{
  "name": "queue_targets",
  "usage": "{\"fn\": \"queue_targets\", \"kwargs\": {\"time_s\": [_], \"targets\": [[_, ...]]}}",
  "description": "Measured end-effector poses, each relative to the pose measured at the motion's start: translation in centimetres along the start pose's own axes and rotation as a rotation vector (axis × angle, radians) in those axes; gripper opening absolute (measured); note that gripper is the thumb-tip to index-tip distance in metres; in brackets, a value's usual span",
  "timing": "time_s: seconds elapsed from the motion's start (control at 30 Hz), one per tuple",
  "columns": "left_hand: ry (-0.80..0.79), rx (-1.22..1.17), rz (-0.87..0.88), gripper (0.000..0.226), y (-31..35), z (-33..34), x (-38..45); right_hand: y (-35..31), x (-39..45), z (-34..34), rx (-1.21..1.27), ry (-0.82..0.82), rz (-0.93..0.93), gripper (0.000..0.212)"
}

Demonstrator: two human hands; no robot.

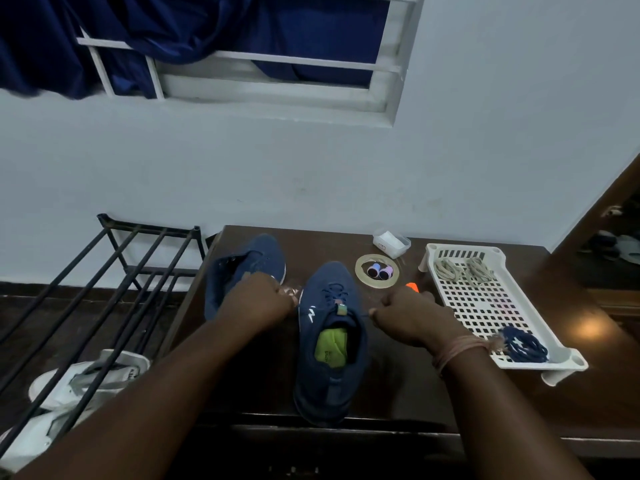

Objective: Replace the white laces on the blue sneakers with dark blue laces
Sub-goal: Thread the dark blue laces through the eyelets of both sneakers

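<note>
While both hands pinch dark lace ends, left hand (258,299) and right hand (403,315), one of two blue sneakers (330,341) lies lengthwise mid-table (398,386), toe pointing away; second sneaker (242,268) behind.

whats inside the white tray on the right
Two pale lace bundles lie at the far end of the white tray, a dark blue lace bundle at the near end. The right wrist covers its near-left edge.

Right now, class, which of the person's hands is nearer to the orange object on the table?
Right. The right hand sits just in front of the orange object, almost touching it. The left hand is across the near sneaker, well to the left.
</note>
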State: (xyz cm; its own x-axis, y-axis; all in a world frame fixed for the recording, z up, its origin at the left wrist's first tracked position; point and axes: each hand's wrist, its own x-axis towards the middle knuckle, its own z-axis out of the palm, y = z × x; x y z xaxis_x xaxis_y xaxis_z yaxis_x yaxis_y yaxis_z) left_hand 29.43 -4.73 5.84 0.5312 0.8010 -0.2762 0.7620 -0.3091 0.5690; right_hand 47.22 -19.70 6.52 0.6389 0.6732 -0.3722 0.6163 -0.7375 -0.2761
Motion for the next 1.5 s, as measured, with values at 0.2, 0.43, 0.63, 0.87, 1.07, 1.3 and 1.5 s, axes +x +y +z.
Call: {"fn": "queue_targets", "kwargs": {"time_s": [0.2,0.43,0.63,0.87,1.07,1.3,1.5], "targets": [[-0.025,-0.7,0.094,0.018,2.4,-3.6,-2.4,-1.2,-2.7,-3.3,0.49,0.05,-0.132,0.044],[-0.036,-0.958,0.204,0.023,5.3,-6.9,-4.3,-2.4,-6.7,-7.0,0.742,0.05,-0.169,0.031],[-0.14,-0.921,0.257,0.024,9.3,-9.8,-7.9,-4.2,-10.1,-10.6,0.758,0.047,-0.184,0.014],[-0.229,-0.897,0.315,0.042,12.1,-12.8,-10.5,-5.4,-12.5,-15.6,1.143,-0.238,-0.392,0.035],[0.104,-0.587,0.398,0.014,12.6,-14.0,-11.2,-5.2,-11.9,-16.4,1.234,-0.085,-0.463,0.02],[0.321,-0.606,0.44,0.018,14.8,-13.2,-10.7,-7.1,-11.7,-15.2,1.068,0.432,-0.481,0.015],[0.394,-0.643,0.474,0.012,15.5,-11.8,-10.7,-7.9,-11.2,-14.7,1.146,0.547,-0.492,0.016]]}}
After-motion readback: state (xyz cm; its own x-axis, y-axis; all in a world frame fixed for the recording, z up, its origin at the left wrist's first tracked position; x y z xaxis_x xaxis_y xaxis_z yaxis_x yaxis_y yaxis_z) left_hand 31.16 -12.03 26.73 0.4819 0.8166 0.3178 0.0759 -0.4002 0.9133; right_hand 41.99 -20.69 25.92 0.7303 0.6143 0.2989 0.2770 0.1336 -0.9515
